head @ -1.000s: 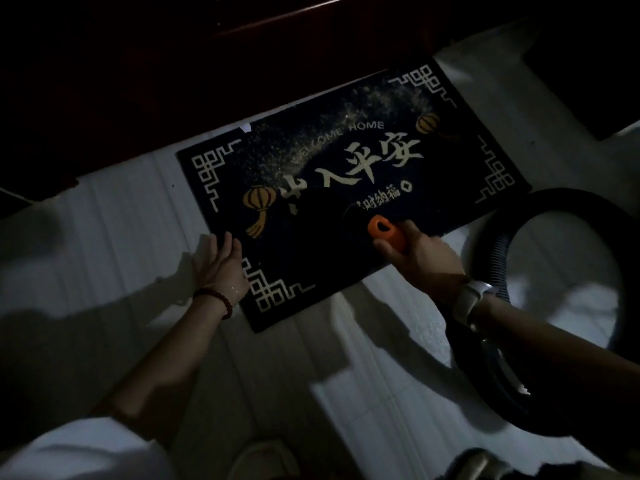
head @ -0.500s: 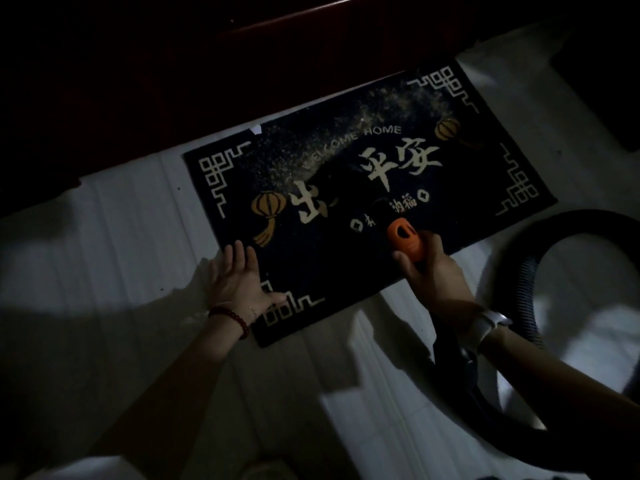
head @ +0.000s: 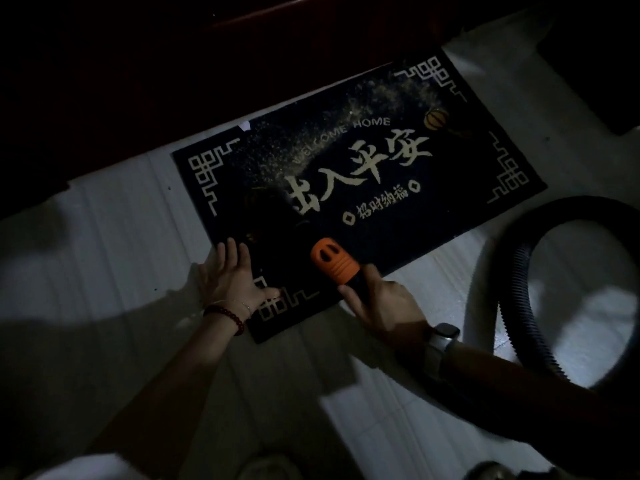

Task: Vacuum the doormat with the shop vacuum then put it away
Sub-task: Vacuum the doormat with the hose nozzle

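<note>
The dark doormat (head: 363, 188) lies flat on the pale tiled floor (head: 104, 271), just in front of a dark door threshold, and light dust is scattered over its upper middle part near the words "WELCOME HOME". The left hand (head: 235, 282) rests flat on the near left corner of the doormat, with straight fingers (head: 230, 251) lying close together and the thumb spread to the side. The right hand (head: 377, 303) grips the vacuum wand just behind the orange nozzle (head: 332, 259), which is over the near edge of the doormat, and the black ribbed hose (head: 519, 306) curves in a loop on the floor to the right.
</note>
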A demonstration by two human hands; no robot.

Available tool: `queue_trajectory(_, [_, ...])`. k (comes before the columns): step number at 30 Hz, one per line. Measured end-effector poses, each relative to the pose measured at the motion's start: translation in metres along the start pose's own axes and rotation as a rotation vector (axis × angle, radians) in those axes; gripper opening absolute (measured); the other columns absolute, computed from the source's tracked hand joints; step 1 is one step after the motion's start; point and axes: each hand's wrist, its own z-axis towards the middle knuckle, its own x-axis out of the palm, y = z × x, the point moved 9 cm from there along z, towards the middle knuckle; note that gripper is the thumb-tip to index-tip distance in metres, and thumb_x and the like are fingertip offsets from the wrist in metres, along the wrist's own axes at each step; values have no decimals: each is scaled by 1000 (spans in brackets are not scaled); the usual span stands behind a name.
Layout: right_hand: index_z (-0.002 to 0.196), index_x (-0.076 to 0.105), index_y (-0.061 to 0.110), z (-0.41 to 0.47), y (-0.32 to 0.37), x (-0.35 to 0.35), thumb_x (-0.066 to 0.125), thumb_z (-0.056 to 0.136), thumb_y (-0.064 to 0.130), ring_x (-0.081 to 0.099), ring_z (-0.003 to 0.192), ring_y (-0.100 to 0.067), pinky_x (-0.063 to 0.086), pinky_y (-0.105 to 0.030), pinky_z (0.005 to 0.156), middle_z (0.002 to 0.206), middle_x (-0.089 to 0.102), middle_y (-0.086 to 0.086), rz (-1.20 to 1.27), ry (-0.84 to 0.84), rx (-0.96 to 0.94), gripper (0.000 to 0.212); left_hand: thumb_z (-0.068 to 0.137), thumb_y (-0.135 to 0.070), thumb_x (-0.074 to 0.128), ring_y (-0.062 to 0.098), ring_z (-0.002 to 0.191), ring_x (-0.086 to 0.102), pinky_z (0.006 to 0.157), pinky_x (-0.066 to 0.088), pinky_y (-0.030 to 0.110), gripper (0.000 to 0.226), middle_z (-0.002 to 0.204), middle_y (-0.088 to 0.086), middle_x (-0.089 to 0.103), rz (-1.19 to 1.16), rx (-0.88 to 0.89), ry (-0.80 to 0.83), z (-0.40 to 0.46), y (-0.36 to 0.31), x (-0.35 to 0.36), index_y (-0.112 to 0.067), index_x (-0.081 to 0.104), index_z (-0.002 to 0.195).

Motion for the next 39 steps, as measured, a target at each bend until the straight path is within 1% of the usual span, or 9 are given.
queue_trajectory(4, [113,43,13,9,8,-7,42,91,48,57,69,-23,38,-27,58,82,59,-4,-44,-53,-40,41,74,-58,64,21,143,-16,116,4,53,109,157,5,-13,12,-9,-4,3,4,3,-12,-2,148])
queue_trajectory(10, [108,44,14,38,-61,-81,42,89,54,63,65,-32,55,-43,61,87,64,-16,231,-369,333,44,73,-61,63,22,143,-17,116,5,53,112,156,7,-14,-1,-6,0,7,6,7,-11,-3,148])
queue_trajectory(12, [104,43,14,40,-52,-75,43,90,50,61,59,-26,53,-36,55,83,62,-12,257,-344,287,38,75,-60,62,22,143,-16,116,0,54,109,156,6,-14,31,-14,15,4,2,4,-12,-3,148])
queue_trajectory(18, [108,42,21,19,33,16,42,92,47,49,55,-1,33,-12,46,68,48,13,148,90,-77,30,80,-45,62,21,143,-16,115,3,57,100,156,5,-16,-7,-25,-3,3,4,3,-16,-5,148])
queue_trajectory(26, [101,46,19,46,-41,-67,45,90,48,60,51,-23,52,-32,44,70,58,-3,343,-268,250,31,74,-63,61,22,143,-18,116,7,52,112,155,5,-18,10,-14,11,10,8,10,-14,-8,147])
queue_trajectory(28, [96,44,20,43,-29,-56,46,90,47,60,50,-18,54,-33,48,69,58,-3,344,-238,207,28,74,-61,62,22,143,-19,116,6,54,112,155,5,-19,7,-21,26,9,6,10,-14,-8,147])
queue_trajectory(32, [98,41,27,19,21,8,46,91,45,56,50,-4,40,-13,43,70,55,10,241,92,-4,21,80,-52,61,22,143,-17,115,5,56,102,156,5,-18,17,-35,13,7,4,6,-15,-5,148])
queue_trajectory(35, [100,44,23,27,7,-11,45,90,49,58,59,-15,46,-25,53,73,58,3,173,14,27,28,78,-59,59,22,143,-18,115,4,56,106,155,5,-19,35,-33,30,5,4,6,-14,-8,147])
queue_trajectory(39, [113,47,15,44,-44,-72,45,91,46,59,53,-23,48,-30,44,74,59,-5,350,-220,257,38,77,-61,58,22,143,-19,115,7,56,109,155,6,-20,37,-28,56,4,3,6,-13,-9,147])
